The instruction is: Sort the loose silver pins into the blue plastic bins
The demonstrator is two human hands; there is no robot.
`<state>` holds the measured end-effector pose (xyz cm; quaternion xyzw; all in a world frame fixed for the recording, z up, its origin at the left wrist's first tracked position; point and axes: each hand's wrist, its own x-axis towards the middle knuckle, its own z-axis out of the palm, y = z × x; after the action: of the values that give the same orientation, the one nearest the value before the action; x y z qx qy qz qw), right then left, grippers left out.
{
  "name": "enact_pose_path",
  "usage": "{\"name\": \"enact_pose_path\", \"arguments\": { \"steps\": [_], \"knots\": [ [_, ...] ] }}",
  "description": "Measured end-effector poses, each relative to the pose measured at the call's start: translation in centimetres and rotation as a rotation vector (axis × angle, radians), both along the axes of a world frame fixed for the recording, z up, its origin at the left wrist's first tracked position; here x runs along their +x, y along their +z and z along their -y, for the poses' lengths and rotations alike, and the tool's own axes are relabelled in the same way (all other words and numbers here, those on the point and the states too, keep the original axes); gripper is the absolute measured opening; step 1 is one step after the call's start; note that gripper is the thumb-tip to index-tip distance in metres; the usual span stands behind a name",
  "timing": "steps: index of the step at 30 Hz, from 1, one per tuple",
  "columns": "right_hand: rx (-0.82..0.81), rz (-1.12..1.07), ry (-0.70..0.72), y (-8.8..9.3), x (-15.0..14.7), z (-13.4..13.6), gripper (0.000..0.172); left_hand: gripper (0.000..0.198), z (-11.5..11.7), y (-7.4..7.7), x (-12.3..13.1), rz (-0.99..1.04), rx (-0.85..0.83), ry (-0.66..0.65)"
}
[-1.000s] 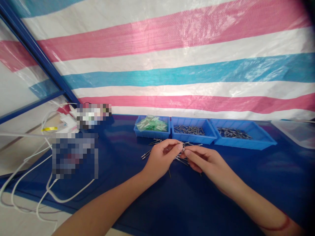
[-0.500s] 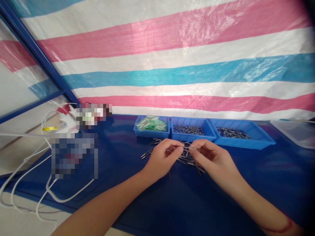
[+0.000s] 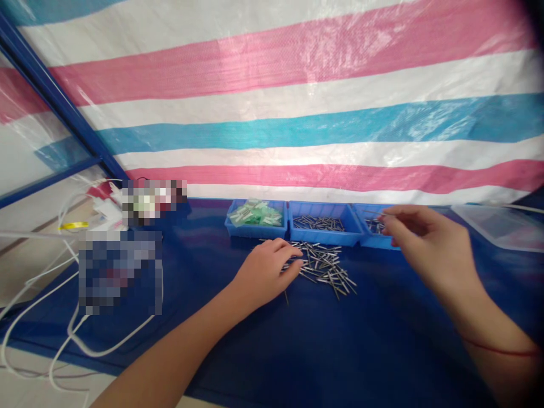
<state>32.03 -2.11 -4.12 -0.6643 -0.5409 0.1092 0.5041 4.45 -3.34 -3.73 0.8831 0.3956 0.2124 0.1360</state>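
– Where was the thin silver metal rod (image 3: 373,213)?
– The right hand (image 3: 437,246) pinched it over the rightmost blue plastic bin (image 3: 379,242); the left hand (image 3: 264,271), fingers parted, was at a grey metal-rod pile (image 3: 325,263).
– And its handling?
– It seemed light, stiff, slippery; the middle was probably safest.

Pink/wht/blue striped plastic sheet (image 3: 272,102) fills bkgd, 10 to 2 o'clock, w/ bright glare (image 3: 357,51) approx 1. Blue frame post (image 3: 55,93), slanted, at 10. Dk blue surface (image 3: 331,351), semi-glossy, at 6 o'clock. Pale flr (image 3: 25,391) at 8.
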Motion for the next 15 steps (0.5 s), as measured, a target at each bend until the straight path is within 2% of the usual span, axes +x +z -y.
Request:
{"name": "enact_pose_path", "arguments": {
  "steps": [3, 7, 11, 15],
  "knots": [
    [-0.042, 0.264, -0.165, -0.2, 2.8, -0.9, 0.018, 0.027, -0.4, 0.5, -0.4, -0.154, 0.035, 0.055],
    [-0.128, 0.551, -0.241, -1.1, 3.4, -1.5, 0.02, 0.027, -0.5, 0.8, -0.6, -0.276, 0.054, 0.091],
    [-0.136, 0.647, -0.228, -1.8, 2.4, -2.2, 0.025, 0.029, -0.2, 0.5, -0.5, -0.298, 0.037, 0.049],
    [-0.115, 0.683, -0.229, -1.7, 2.0, -2.2, 0.032, 0.026, 0.1, 0.3, -0.2, -0.317, 0.011, -0.019]
  ]
}}
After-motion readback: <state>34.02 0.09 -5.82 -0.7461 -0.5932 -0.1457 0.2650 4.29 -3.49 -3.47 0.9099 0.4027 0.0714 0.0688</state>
